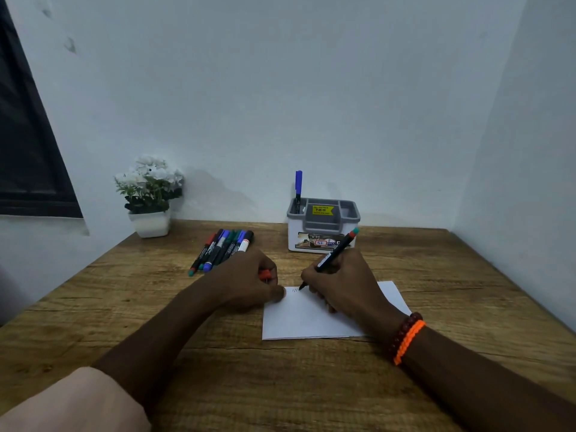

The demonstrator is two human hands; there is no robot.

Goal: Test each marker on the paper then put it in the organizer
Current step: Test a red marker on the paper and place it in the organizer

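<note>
Right hand [339, 275] fingers pinch the black marker [332, 257], nib scribbling at the paper [311, 319] top edge; left hand [249, 275] grips its red cap [265, 273] (knuckles pinning the sheet). Light strokes, then recap; organizer [324, 226] waits just behind

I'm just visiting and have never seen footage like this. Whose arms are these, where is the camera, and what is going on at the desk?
No machine here: a person wears a camera on the head, looking down at their own arms. The right hand holds a marker with its tip on the paper, beside a small scribble. The left hand steadies the paper's corner and grips a red cap. More markers lie on the wooden desk. At the back stand an organizer with a blue marker in it, and a potted plant.
</note>
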